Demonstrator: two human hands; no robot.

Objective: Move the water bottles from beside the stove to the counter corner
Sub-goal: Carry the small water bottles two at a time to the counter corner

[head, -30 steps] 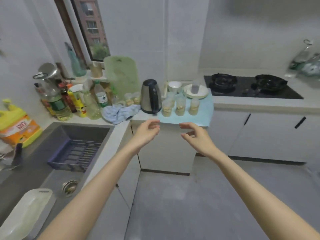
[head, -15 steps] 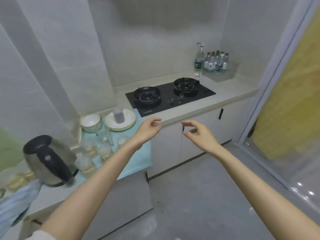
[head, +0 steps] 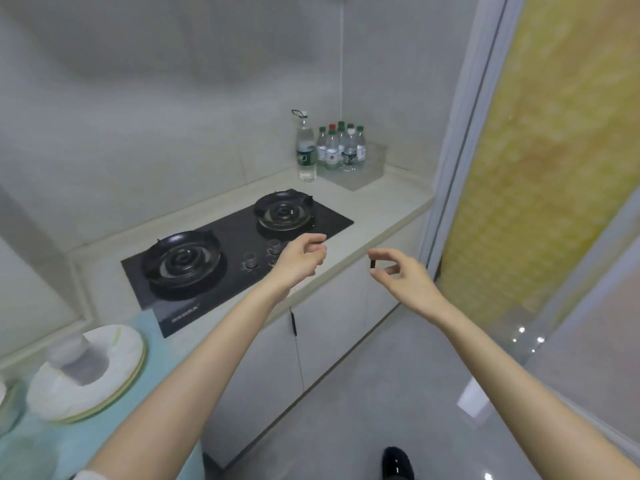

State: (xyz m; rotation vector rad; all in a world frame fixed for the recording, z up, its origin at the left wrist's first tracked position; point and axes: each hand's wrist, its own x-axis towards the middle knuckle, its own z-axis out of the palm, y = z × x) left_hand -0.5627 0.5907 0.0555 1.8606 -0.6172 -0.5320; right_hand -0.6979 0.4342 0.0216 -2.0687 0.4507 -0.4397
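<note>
Black glass marks the two-burner gas stove [head: 235,258] set into the pale stone counter [head: 381,209], and everything else reads off it. Beyond its far right corner, against the tiled wall, a tall clear water bottle with a dark green label [head: 306,150] stands upright on the counter. Just beside that one, further from the stove, a cluster of small clear water bottles with green caps and one red cap [head: 341,147] is packed together in what looks like a clear plastic bin [head: 375,166].

The person's left hand [head: 301,258] hovers over the stove's front right edge, near the knobs [head: 250,263], with its fingers loosely curled and holding nothing. The right hand [head: 401,275] hangs before the counter edge, right of the stove. Its thumb and forefinger curve towards each other with a gap between them and nothing in them. Both hands are well apart from the bottles.

Left of the stove, a white plate [head: 128,341] carrying a blurred grey cup [head: 74,358] sits on a teal mat [head: 52,445].
</note>
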